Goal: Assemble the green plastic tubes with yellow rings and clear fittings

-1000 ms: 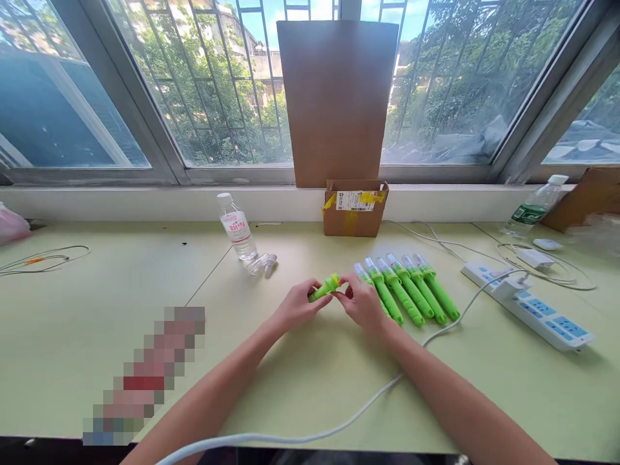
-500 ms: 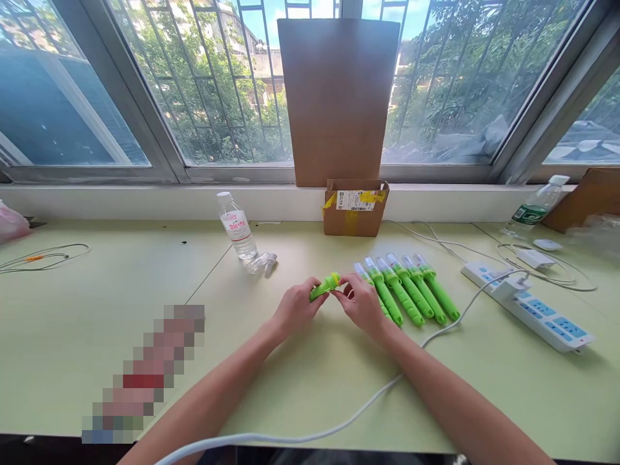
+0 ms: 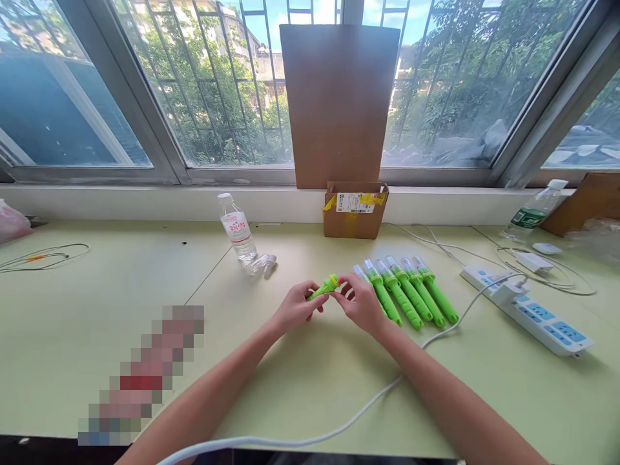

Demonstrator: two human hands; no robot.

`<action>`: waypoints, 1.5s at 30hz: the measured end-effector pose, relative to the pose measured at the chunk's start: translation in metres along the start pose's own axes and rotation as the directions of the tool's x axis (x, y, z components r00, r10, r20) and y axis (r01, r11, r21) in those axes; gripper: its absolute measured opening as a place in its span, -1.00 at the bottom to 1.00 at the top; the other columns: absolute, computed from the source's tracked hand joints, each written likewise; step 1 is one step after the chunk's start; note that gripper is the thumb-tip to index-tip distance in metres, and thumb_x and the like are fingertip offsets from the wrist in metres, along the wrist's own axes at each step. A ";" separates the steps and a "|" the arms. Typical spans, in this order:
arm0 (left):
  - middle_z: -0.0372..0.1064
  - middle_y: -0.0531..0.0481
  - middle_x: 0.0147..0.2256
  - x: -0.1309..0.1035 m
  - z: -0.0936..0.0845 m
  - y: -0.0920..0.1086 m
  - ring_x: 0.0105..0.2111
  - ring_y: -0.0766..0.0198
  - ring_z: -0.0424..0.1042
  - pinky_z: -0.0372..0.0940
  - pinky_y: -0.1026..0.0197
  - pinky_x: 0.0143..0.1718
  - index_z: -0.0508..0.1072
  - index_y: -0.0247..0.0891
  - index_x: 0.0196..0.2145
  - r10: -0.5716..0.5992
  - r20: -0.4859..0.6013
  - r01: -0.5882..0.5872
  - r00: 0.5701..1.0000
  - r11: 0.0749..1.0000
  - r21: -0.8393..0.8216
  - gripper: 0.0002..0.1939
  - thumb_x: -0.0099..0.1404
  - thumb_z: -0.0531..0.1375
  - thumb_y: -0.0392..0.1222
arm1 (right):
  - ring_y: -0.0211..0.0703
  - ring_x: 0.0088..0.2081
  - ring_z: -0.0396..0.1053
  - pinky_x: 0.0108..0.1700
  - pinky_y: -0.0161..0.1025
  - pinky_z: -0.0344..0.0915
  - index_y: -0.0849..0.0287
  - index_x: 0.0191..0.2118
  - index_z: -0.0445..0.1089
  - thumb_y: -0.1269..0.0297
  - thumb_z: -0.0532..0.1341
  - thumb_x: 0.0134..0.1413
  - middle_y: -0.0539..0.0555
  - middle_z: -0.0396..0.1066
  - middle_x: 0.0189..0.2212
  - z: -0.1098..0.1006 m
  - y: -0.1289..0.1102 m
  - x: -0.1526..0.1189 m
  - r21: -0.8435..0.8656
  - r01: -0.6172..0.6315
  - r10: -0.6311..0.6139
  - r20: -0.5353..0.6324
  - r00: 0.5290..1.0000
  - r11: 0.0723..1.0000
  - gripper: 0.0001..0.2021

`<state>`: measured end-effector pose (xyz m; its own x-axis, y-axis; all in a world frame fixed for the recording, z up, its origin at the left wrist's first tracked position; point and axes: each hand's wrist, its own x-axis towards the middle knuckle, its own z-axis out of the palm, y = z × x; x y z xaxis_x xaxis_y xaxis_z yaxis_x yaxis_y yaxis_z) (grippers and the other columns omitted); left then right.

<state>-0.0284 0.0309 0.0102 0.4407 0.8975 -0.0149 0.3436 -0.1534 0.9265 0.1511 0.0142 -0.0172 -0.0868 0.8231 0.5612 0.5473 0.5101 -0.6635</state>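
Observation:
My left hand (image 3: 299, 303) is closed round a green plastic handle (image 3: 320, 289), with its yellow collar end pointing up and to the right. At that collar my right hand (image 3: 357, 298) has its thumb and fingers pinched together; any small piece between them is too hidden to make out. Just right of my right hand, several green sticks with clear tube tops (image 3: 407, 294) lie side by side on the table, the nearest partly covered by the hand. Small clear plastic pieces (image 3: 261, 263) rest farther back on the left, beside a water bottle (image 3: 237, 229).
A small cardboard box (image 3: 356, 219) stands at the back against the sill, a tall cardboard sheet (image 3: 339, 103) behind it. To the right lie a white power strip (image 3: 533, 313) and a second bottle (image 3: 533, 213). A white cable (image 3: 339, 429) crosses under my right forearm.
The green handle has turned slightly in my left hand, and the left fingers have shifted their grip. My right fingers stay at the yellow end. The sticks on the table have not moved.

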 end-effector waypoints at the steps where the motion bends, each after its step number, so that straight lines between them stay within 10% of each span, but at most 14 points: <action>1: 0.38 0.04 -0.53 0.000 0.000 0.001 -0.73 0.47 0.18 0.10 0.37 -0.71 0.32 -0.29 -0.36 -0.010 0.003 0.010 1.000 1.000 -0.009 -0.63 0.15 0.18 0.12 | -0.27 -0.48 0.40 -0.50 -0.33 0.34 0.14 -0.26 0.26 0.32 0.21 0.07 0.03 0.35 -0.33 0.000 0.000 0.000 0.004 0.001 -0.001 0.007 1.000 1.000 -0.88; 39: 0.37 -0.01 -0.61 -0.001 -0.004 0.001 -0.76 0.42 0.19 0.02 0.36 -0.74 0.31 -0.29 -0.37 -0.119 0.264 0.208 0.957 0.918 -0.338 -0.50 0.20 0.03 0.27 | -0.24 -0.41 0.42 -0.47 -0.32 0.38 0.11 -0.30 0.26 0.30 0.21 0.08 0.05 0.36 -0.28 -0.002 -0.004 0.002 0.134 0.020 -0.016 -0.035 0.999 0.991 -0.90; 45: 0.32 0.09 -0.59 -0.002 -0.002 0.001 -0.76 0.45 0.13 -0.03 0.37 -0.75 0.29 -0.25 -0.24 -0.107 0.241 0.156 0.964 0.969 -0.194 -0.57 0.16 0.14 0.17 | -0.26 -0.44 0.39 -0.47 -0.31 0.36 0.12 -0.32 0.25 0.35 0.21 0.08 0.04 0.33 -0.30 0.000 -0.002 0.001 0.110 0.026 -0.023 -0.025 0.999 0.994 -0.92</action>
<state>-0.0313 0.0296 0.0119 0.5883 0.7823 -0.2046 0.2410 0.0719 0.9679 0.1501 0.0143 -0.0152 -0.0787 0.8046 0.5885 0.4502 0.5554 -0.6992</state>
